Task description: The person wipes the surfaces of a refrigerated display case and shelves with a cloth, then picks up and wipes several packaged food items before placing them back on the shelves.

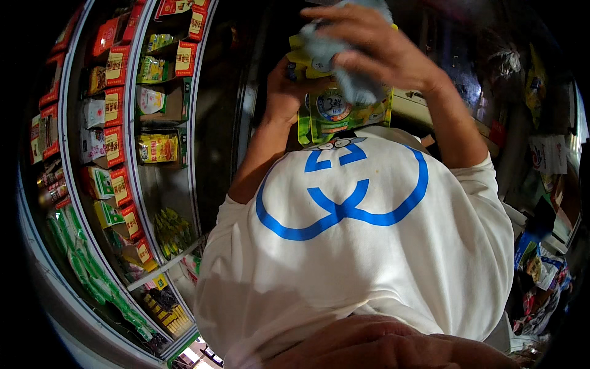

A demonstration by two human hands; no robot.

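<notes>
My left hand point(286, 92) grips the left side of a yellow-green printed package point(339, 106) in front of my chest. Yellow parts point(318, 69) show at the package's top; their exact shape is hard to tell. A grey-blue cloth point(322, 44) is in my right hand point(378, 50), which is blurred. The cloth lies against the package's upper front and hides part of it. The fingers of my right hand are spread over the cloth.
Shelves point(131, 115) at the left carry bagged goods in red display boxes point(115, 106). Green-wrapped packets point(87, 263) lie on the lower left shelf. A plastic bag point(507, 60) and a heap of packaged goods point(544, 272) sit at the right.
</notes>
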